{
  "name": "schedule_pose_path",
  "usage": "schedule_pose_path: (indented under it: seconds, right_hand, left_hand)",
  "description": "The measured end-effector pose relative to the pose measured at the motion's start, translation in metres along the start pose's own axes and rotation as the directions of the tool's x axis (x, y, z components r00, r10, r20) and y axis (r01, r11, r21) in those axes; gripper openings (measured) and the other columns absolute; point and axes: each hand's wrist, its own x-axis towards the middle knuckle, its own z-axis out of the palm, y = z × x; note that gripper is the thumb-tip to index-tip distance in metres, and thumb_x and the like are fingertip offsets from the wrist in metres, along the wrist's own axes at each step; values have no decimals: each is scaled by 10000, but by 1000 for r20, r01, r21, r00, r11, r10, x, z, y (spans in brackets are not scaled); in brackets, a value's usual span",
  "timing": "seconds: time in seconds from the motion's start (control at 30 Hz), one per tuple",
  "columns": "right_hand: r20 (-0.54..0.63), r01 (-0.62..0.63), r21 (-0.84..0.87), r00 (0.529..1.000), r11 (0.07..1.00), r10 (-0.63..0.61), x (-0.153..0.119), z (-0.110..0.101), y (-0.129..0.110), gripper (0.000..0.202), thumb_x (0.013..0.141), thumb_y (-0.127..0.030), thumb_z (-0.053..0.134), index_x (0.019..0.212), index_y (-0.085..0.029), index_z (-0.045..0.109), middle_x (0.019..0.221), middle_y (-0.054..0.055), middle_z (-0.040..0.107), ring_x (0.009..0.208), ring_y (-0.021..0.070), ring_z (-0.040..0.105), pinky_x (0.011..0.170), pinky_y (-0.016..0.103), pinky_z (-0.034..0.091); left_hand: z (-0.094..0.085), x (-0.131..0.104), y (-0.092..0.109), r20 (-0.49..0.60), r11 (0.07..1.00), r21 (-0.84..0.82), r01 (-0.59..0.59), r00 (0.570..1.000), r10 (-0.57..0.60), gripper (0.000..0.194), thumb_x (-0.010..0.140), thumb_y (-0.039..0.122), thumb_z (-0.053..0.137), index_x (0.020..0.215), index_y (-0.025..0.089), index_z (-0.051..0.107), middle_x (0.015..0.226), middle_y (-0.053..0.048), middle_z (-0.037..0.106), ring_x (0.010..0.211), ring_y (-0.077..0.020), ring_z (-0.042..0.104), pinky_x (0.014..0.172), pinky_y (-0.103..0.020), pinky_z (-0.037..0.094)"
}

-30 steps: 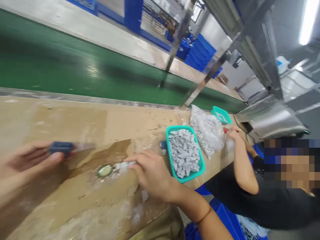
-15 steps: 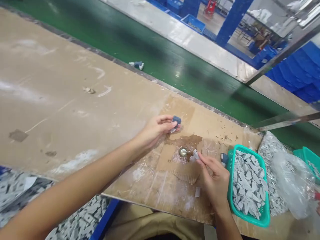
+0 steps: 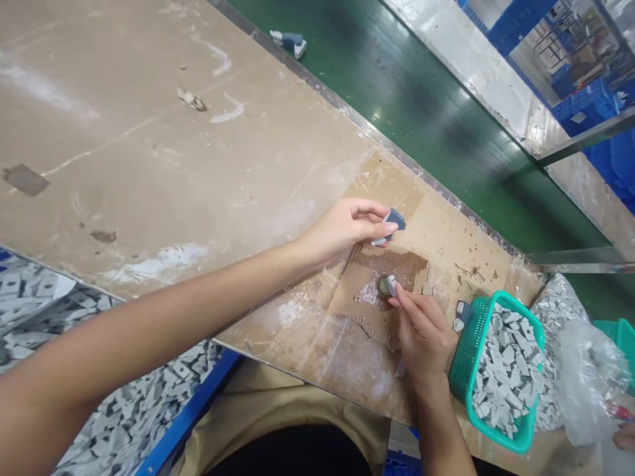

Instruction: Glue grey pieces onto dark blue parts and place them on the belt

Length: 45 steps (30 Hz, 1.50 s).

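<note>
My left hand [image 3: 364, 223] is closed on a small dark blue and light grey plastic part [image 3: 395, 220], held just above the worktable. Between thumb and fingertips, my right hand [image 3: 424, 327] pinches a small light grey plastic piece [image 3: 391, 284]. That piece is at a small round metal cap [image 3: 383, 285], covering part of it; whether it touches the inside I cannot tell. Under the cap lies a stained piece of cardboard [image 3: 362, 274] with a torn edge. Another blue and grey part [image 3: 463, 313] rests beside the basket, right of my right hand.
A green basket [image 3: 459, 380] of grey pieces stands at right, beside a clear plastic bag [image 3: 580, 377]. A person's hand [image 3: 624, 436] shows at the right edge. Past the table edge runs a green belt [image 3: 397, 99] carrying one part [image 3: 288, 43]. A blue bin [image 3: 191, 403] of parts sits lower left.
My right hand has brought the grey piece leftward to the round cap. The left hand keeps its hold on the blue and grey part. The camera view has shifted and tilted.
</note>
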Motion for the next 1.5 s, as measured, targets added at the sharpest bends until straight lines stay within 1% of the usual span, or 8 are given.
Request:
schedule_pose_path:
  seconds: [0.27, 0.4, 0.5, 0.57, 0.73, 0.87, 1.13, 1.5]
  right_hand:
    - [15, 10, -6, 1000, 1000, -10, 3, 0, -5, 522, 893, 1, 644, 1320, -300, 655, 926, 40, 761, 776, 142, 703, 698, 282, 592]
    - [-82, -153, 75, 984, 985, 159, 2, -8, -10, 420, 887, -51, 680, 1220, -305, 720, 947, 32, 763, 810, 157, 712, 710, 300, 604]
    - [-189, -287, 153, 931, 946, 313, 1, -16, -13, 322, 897, -129, 695, 1159, -309, 750, 953, 34, 762, 818, 180, 711, 693, 327, 608]
    - [-245, -298, 207, 906, 932, 344, 0, -20, -14, 304, 904, -146, 688, 1151, -311, 754, 918, 33, 753, 785, 181, 703, 669, 333, 601]
    - [-215, -245, 254, 929, 936, 301, 1, -25, -15, 361, 903, -101, 668, 1172, -329, 743, 888, 23, 727, 774, 171, 681, 655, 327, 579]
    - [-149, -238, 280, 946, 930, 287, 3, -28, -17, 431, 892, -43, 657, 1197, -338, 730, 925, 19, 716, 813, 164, 678, 692, 326, 581]
    - [-159, -204, 205, 958, 957, 238, 4, -21, -22, 525, 873, 50, 610, 1237, -314, 714, 960, 33, 710, 821, 158, 666, 667, 309, 573]
    - [-106, -163, 158, 978, 974, 181, 1, -18, -27, 611, 902, 56, 516, 1358, -336, 625, 1006, 57, 707, 919, 191, 697, 708, 334, 608]
  left_hand:
    - [1, -1, -2, -6, 998, 59, 19, 1000, -19, 107, 766, 88, 761, 840, 92, 685, 747, -51, 710, 664, -126, 670, 644, -243, 496]
    - [3, -3, -6, 52, 990, 141, 15, 998, -22, 111, 734, 35, 722, 814, 111, 715, 761, -46, 741, 701, -133, 698, 669, -231, 513]
    - [8, -9, -13, 171, 988, 148, 38, 983, -63, 180, 664, 6, 725, 789, 134, 711, 771, -37, 760, 730, -151, 723, 691, -240, 544]
    - [11, -14, -21, 245, 984, 167, 58, 965, -99, 175, 661, 24, 712, 779, 152, 701, 769, -39, 769, 726, -170, 737, 673, -250, 559]
    - [15, -26, -38, 339, 973, 213, 83, 928, -153, 162, 728, 64, 638, 813, 184, 706, 816, -44, 783, 738, -190, 760, 677, -268, 595]
    - [21, -30, -36, 343, 978, 199, 69, 930, -135, 197, 717, 45, 608, 794, 188, 719, 802, -19, 778, 706, -165, 755, 658, -235, 599]
    - [30, -43, -28, 245, 973, 231, -28, 969, -30, 146, 719, 45, 624, 782, 158, 690, 768, -30, 759, 696, -168, 753, 664, -230, 619]
    - [33, -51, -20, 230, 899, 422, -116, 973, 17, 139, 741, 24, 594, 794, 126, 671, 759, -32, 719, 717, -152, 730, 664, -213, 615]
